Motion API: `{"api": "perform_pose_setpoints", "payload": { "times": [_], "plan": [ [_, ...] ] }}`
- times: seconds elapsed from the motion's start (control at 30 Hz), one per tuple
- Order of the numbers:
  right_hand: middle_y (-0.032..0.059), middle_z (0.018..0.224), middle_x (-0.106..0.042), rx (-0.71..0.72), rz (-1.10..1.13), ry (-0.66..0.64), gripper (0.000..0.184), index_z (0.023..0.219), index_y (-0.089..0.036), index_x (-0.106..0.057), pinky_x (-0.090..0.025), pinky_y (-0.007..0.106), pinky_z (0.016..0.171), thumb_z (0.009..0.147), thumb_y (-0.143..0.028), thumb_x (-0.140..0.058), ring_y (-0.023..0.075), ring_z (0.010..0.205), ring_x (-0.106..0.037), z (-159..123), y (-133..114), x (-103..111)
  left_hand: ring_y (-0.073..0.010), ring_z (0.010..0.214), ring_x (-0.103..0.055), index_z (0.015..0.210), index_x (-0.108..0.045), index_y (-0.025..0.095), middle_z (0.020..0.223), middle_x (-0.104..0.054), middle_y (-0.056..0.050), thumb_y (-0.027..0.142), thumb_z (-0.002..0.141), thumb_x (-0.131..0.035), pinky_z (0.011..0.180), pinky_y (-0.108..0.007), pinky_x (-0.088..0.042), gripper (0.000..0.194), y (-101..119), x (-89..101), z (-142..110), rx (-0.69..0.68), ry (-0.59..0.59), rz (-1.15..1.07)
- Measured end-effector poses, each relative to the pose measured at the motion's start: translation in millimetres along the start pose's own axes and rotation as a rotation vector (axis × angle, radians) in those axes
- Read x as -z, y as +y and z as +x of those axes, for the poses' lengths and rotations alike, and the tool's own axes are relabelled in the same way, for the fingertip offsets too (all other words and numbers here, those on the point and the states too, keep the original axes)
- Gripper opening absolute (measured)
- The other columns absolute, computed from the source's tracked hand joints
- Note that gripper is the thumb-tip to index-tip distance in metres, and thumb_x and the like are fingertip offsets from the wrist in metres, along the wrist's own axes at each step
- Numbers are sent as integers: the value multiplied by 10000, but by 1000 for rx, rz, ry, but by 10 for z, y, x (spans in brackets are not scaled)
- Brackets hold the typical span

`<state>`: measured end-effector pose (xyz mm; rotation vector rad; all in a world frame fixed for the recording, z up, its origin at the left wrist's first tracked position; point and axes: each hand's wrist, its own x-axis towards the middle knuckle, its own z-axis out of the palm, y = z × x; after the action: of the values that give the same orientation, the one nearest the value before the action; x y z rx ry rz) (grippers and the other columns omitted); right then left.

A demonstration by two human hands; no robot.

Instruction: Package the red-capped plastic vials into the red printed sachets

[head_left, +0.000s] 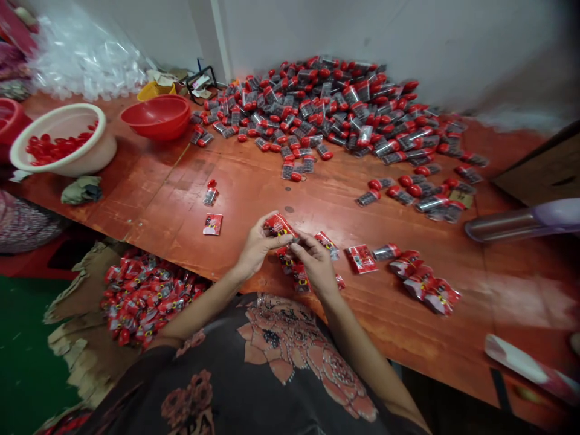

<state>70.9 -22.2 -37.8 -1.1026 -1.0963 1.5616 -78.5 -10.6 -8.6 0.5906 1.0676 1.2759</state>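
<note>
My left hand (254, 249) and my right hand (318, 264) meet over the table's near edge, both closed on one small red printed packet (279, 225). The left thumb lies across its front, and the right fingers pinch its lower right corner. What is inside the packet is hidden. Beneath and beside my hands lie several similar packets (301, 279). Right of them are a flat stack of red wrappers (361, 258), a clear tube with a red cap (386, 252) and a fanned group of red wrappers (426, 281).
Capped tubes of dark pieces are heaped (312, 103) against the wall. A white basin (63, 145) holds red caps, near a red bowl (158, 118). Below the table, a torn cardboard box (72, 350) contains many red packets. A long clear tube (507, 226) lies at right.
</note>
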Motion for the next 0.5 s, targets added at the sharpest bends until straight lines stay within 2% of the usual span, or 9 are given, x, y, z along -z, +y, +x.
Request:
{"api": "perform_pose_setpoints", "payload": {
  "times": [0.13,0.27,0.4,0.5],
  "plan": [
    [12,910,-717,-83,43,38,360,1144,-270,-686,-571,323,698,792,-340,-706,134,691,-644,-22,60,35,-157,822,-645,1136,-624,215,993,-682,-40,236,603,-852,728,-305,-535,580,-45,50,21,25,-1,1],
    [29,945,-731,-94,-47,78,290,1066,-250,-698,-569,339,698,793,-346,-685,172,762,-670,-91,67,82,-147,791,-639,1036,-666,199,957,-697,-33,218,567,-866,718,-296,-533,510,-141,66,49,38,-4,16],
    [30,921,-725,0,-394,-34,268,1027,-247,-721,-553,356,738,781,-350,-689,201,816,-672,-43,-32,329,-148,841,-647,1006,-686,196,971,-712,-35,212,583,-852,810,-301,-514,455,-296,140,43,17,-1,93],
    [52,938,-719,130,-740,-48,318,1114,-225,-705,-548,353,749,841,-366,-621,203,812,-674,312,-166,597,-177,837,-664,1020,-692,202,937,-726,-33,259,598,-845,823,-335,-513,453,-496,238,27,53,-50,220]
  ]
}}
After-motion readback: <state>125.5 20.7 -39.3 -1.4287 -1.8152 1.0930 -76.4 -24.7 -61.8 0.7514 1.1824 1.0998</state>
